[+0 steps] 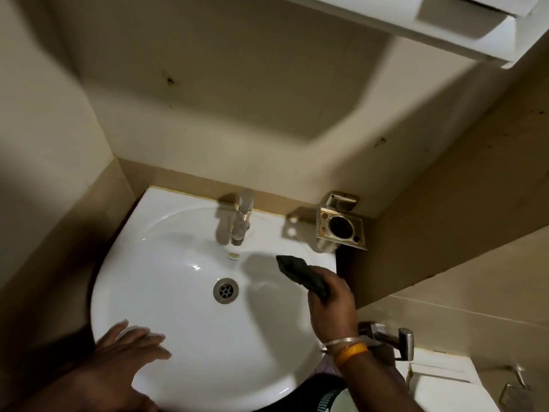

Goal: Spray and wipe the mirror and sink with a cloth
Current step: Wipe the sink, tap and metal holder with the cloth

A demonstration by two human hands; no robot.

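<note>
A white ceramic sink [166, 263] fills the lower middle of the view, with a metal drain [226, 290] at its centre and a chrome tap [242, 221] at the back. My right hand [331, 307] grips a dark folded cloth [300, 272] over the right side of the basin, the cloth's free end pointing toward the tap. My left hand [130, 349] rests flat with straight fingers on the sink's front left rim. The underside of a white wall cabinet [416, 19] shows at the top right; no mirror surface or spray bottle is visible.
A brass tumbler and toothbrush holder [341, 224] is fixed to the wall right of the tap. A chrome jet spray nozzle [395, 340] and a white toilet cistern [442, 379] lie at the lower right. Beige tiled walls close in on both sides.
</note>
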